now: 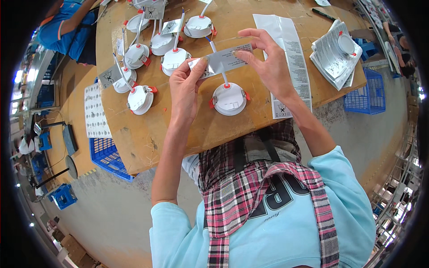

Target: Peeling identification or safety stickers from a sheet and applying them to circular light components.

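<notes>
My left hand (185, 85) pinches the left end of a silver printed label (225, 61) between thumb and fingers. At the label's other end, the thumb of my right hand (270, 64) presses on it, with the index finger raised. The label crosses the white cable (225, 78) of a round white downlight (230, 100); whether it sticks to the cable I cannot tell. That downlight lies on the table before me, red-tipped clips at its sides. Beneath my right wrist runs a long silver label sheet (290, 67).
Several white downlights (142, 100) with upright cables stand at the left and back of the wooden table (178, 143), some with labels. At right lies a stack of silver sheets (333, 60) with a small round white part (346, 43) on top. Blue crates (107, 156) stand beside the table.
</notes>
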### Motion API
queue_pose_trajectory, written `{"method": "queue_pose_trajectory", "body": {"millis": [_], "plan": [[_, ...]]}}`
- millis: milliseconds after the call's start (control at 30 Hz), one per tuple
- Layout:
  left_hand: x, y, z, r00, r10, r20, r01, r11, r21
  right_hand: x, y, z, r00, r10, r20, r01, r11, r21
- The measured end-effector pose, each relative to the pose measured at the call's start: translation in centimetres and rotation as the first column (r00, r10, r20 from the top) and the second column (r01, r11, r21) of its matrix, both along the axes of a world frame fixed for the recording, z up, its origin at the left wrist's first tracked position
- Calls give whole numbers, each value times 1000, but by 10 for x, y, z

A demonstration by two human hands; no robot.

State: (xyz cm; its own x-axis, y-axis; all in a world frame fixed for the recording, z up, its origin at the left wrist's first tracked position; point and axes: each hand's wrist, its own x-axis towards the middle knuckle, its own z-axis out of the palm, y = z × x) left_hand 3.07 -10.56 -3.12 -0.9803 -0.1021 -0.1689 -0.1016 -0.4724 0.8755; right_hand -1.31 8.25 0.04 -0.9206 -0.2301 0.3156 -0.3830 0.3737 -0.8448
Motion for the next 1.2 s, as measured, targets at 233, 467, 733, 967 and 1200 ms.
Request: {"method": "queue_pose_trajectory", "body": {"millis": [233,467,733,967,1200], "plan": [[-2,-5,-10,998,-51,-49,53,997,47,-1,1,-4,1000,9,-19,-9,1000,12],[-2,2,-5,999,-33,-40,35,998,57,-1,2,-2,1000,-2,6,2,1000,23],[-1,0,-4,998,-47,-30,49,996,70,-5,6,-3,983,29,179,-16,997,-75],[-7,1,-8,989,-140,-42,142,989,38,-33,8,24,934,169,-314,-80,957,277],[-5,1,-5,988,-153,-19,152,986,-64,-41,-9,21,915,395,81,-398,853,337]]}}
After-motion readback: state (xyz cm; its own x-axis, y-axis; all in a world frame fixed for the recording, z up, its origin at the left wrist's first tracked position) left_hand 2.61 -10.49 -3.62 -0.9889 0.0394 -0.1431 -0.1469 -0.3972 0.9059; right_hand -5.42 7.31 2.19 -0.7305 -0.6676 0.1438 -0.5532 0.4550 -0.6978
